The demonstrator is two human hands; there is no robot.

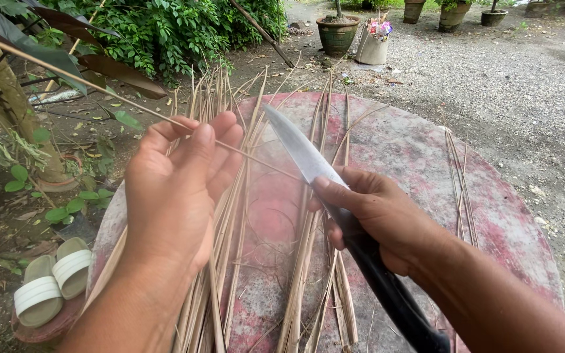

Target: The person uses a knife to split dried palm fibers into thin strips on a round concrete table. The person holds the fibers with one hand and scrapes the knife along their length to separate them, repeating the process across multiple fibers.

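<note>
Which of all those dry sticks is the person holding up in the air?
The one long thin stick pinched in the left hand, slanting up past the leaves. Its other end meets the knife held by the right hand. The other sticks lie flat on the round table.

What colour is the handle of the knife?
Black; the knife handle shows best in the head view.

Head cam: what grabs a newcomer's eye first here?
The long knife at centre, gripped by the right hand on its black handle, blade laid against a thin palm rib that the left hand pinches and that runs off to upper left. Under both hands, dry straw-coloured strips fan across a round, worn red table. At lower left a pair of pale green sandals sits on the ground.
</note>
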